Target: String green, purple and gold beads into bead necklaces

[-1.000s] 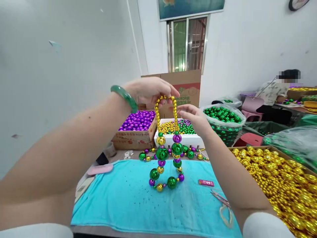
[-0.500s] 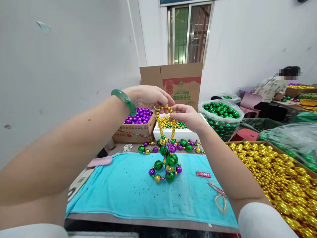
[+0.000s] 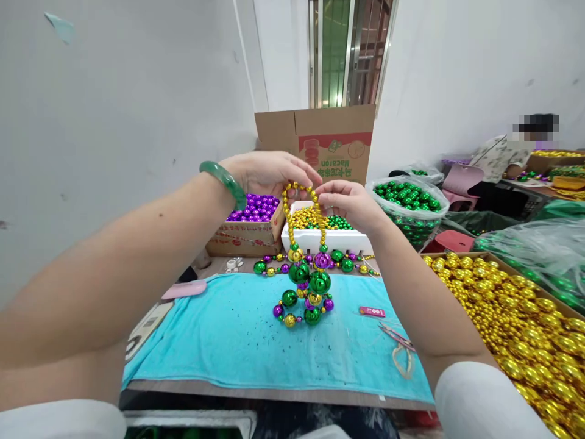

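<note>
A bead necklace (image 3: 319, 281) in gold, green and purple hangs in front of me, its lower loop resting on a light blue cloth (image 3: 205, 341). My left hand (image 3: 272, 172), with a green bangle (image 3: 225, 181) at the wrist, is closed on the top of its small gold beads. From the right, my right hand (image 3: 350, 202) pinches at the same gold strand with thumb and forefinger. Some fingertips are hidden behind the beads. Behind the necklace, a second strand of mixed beads (image 3: 260, 267) lies along the table's far side.
Purple balls fill a carton (image 3: 242, 239); a white foam box (image 3: 329, 241) holds gold and green beads. On the right are a bag of green balls (image 3: 406, 201) and a box of gold beads (image 3: 516, 317). Scissors (image 3: 395, 336) lie on the cloth. Another person (image 3: 496, 160) sits farther back.
The gold strand's loop is spread wider, and my right fingers sit at its right side. The view has tilted slightly downward, so a white-rimmed container shows at the bottom edge.
</note>
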`<state>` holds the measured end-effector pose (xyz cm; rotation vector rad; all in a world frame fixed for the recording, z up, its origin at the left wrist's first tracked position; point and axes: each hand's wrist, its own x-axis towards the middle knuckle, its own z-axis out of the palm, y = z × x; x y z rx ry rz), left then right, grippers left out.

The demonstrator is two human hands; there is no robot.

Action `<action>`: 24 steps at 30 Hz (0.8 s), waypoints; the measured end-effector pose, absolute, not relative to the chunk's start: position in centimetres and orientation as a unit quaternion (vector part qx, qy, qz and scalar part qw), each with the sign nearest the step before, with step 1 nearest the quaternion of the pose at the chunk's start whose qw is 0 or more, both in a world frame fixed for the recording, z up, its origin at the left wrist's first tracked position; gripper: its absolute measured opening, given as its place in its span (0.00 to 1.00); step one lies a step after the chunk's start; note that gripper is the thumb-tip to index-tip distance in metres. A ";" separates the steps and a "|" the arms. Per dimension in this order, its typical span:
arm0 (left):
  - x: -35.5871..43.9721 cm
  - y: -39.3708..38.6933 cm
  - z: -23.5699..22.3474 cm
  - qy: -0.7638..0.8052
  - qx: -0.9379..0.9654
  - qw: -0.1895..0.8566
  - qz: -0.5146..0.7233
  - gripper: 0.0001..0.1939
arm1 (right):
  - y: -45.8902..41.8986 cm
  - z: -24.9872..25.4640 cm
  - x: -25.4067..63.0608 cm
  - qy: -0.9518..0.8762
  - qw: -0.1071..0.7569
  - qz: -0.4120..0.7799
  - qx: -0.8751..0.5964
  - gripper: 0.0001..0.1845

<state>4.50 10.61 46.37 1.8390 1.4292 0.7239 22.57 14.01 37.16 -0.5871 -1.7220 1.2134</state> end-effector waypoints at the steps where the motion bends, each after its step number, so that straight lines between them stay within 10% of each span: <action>1: 4.6 10.5 46.8 0.532 0.713 0.358 0.283 0.12 | 14.1 37.0 22.7 -0.701 0.465 0.482 -0.245 0.13; 14: 2.9 12.5 50.5 0.495 0.716 0.325 0.369 0.07 | 14.5 32.6 20.1 -0.801 0.391 0.272 -0.362 0.38; 24: 0.1 14.7 56.7 0.469 0.759 0.164 0.421 0.21 | 22.0 35.1 14.6 -0.752 0.465 0.143 -0.444 0.13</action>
